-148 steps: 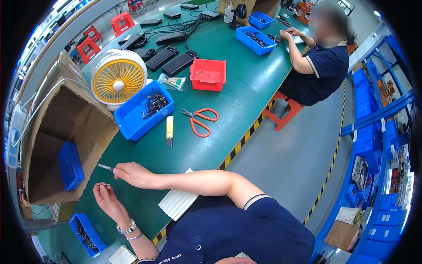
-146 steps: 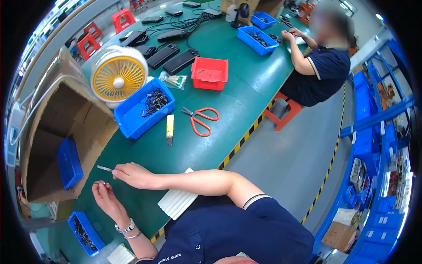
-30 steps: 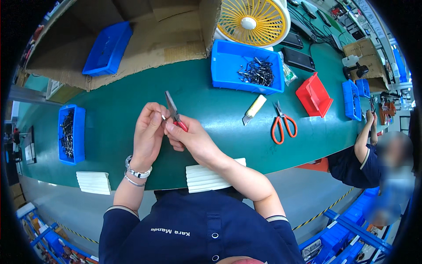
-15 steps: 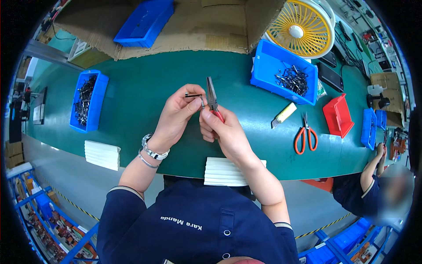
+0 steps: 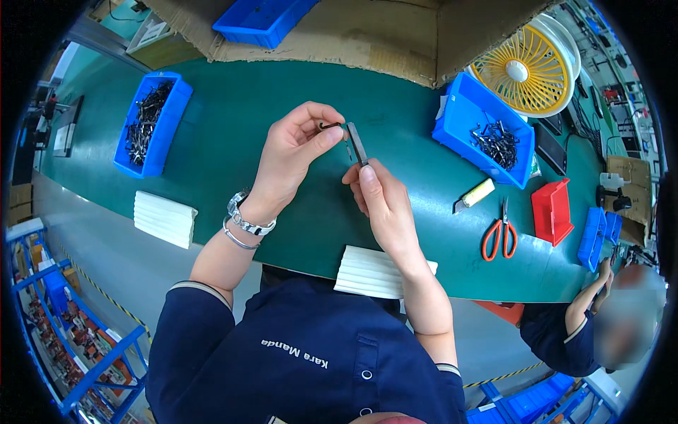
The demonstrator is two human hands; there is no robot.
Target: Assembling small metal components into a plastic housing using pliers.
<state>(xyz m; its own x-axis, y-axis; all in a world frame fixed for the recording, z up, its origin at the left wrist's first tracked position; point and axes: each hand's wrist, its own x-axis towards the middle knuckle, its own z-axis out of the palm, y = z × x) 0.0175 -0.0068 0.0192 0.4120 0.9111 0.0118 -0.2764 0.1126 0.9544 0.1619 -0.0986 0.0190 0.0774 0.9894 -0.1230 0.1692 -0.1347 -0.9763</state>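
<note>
Over the green table, my left hand (image 5: 300, 145) pinches a small dark metal part (image 5: 330, 126) between thumb and fingertips. A short silvery piece (image 5: 348, 150) hangs just below it; what it is fixed to I cannot make out. My right hand (image 5: 385, 201) is closed round a pair of pliers (image 5: 358, 143), thumb along the near side. The jaws point up and away, close beside the left fingertips; the handles are hidden in my palm. Whether the jaws touch the part I cannot tell.
Blue bins of small dark metal parts stand left (image 5: 152, 124) and right (image 5: 484, 128). To the right lie a cutter knife (image 5: 474, 196), orange-handled scissors (image 5: 500, 232) and a red bin (image 5: 552, 212). A cardboard box (image 5: 353, 35) and a yellow fan (image 5: 526, 67) stand behind. A co-worker (image 5: 565, 336) sits at right.
The view has shifted, moving table items within the picture. The pliers have turned in my right hand, which now covers their red handles. My left hand still pinches the small part.
</note>
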